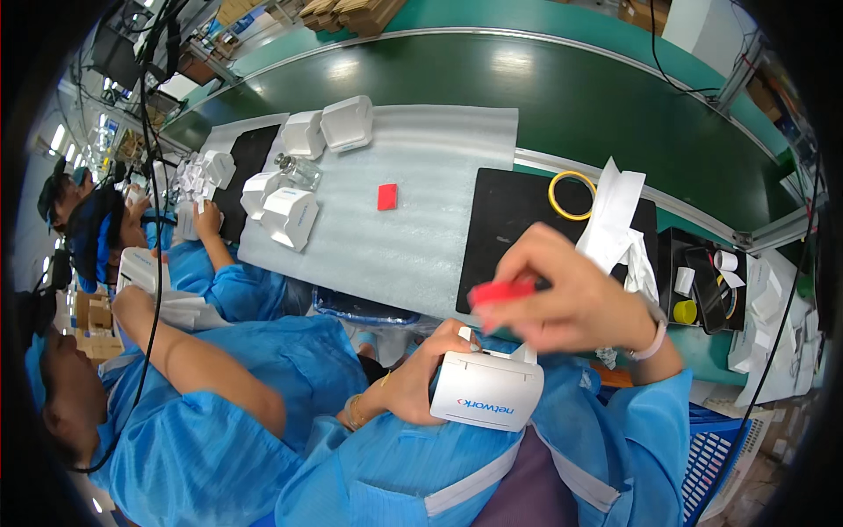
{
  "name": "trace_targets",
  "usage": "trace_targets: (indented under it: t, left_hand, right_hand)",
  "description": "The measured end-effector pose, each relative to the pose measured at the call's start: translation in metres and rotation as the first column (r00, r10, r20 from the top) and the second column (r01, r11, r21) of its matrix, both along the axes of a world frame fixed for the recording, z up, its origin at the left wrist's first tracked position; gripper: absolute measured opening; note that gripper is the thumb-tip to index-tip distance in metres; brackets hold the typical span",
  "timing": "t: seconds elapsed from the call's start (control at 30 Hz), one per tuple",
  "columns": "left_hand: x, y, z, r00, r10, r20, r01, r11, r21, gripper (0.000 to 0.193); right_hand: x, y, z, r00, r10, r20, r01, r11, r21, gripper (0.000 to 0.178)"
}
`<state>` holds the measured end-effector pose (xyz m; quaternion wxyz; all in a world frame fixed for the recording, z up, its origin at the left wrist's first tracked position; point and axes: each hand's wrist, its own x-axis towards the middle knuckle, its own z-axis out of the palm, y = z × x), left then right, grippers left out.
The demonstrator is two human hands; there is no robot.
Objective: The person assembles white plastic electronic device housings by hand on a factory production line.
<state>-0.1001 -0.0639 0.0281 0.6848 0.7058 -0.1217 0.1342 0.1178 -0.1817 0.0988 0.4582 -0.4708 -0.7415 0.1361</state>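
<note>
Close to my body, my left hand (414, 385) is wrapped around a white plastic device housing (487, 395) with blue lettering on its face. My right hand (575, 303) is just above it, pinching a red pad (502, 294) that is smeared by motion. Whether the pad touches the housing I cannot tell. Another red square (387, 197) lies on the pale foam sheet (421, 237) beyond my hands. Left of it stand several similar white housings (291, 219) around a clear bottle (301, 172).
A black mat (505, 233) bears a yellow tape roll (572, 195) and white cloth (610, 215). Right of it is a black tray (672, 285) with small items. A blue crate (716, 443) stands at lower right. Co-workers in blue (215, 422) sit close on my left. A cable (156, 263) hangs there.
</note>
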Motion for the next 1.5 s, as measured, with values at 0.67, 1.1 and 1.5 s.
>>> trace_targets:
  t: [0.67, 1.1, 1.5]
  left_hand:
    - [-0.019, 0.010, -0.038, 0.997, 0.059, -0.051, -0.066, 0.988, -0.141, 0.091]
    - [-0.015, 0.017, -0.046, 0.904, 0.258, -0.341, -0.342, 0.915, -0.213, 0.097]
    - [0.017, 0.050, -0.024, 0.833, 0.538, -0.131, -0.541, 0.841, 0.013, 0.092]
  right_hand:
    - [0.013, -0.009, -0.013, 0.987, 0.074, -0.141, -0.091, 0.989, -0.116, 0.032]
    - [0.046, -0.024, -0.093, 0.578, -0.710, 0.401, 0.752, 0.655, 0.074, 0.021]
    - [0.102, -0.126, -0.091, 0.222, -0.881, 0.418, 0.950, 0.100, -0.294, 0.015]
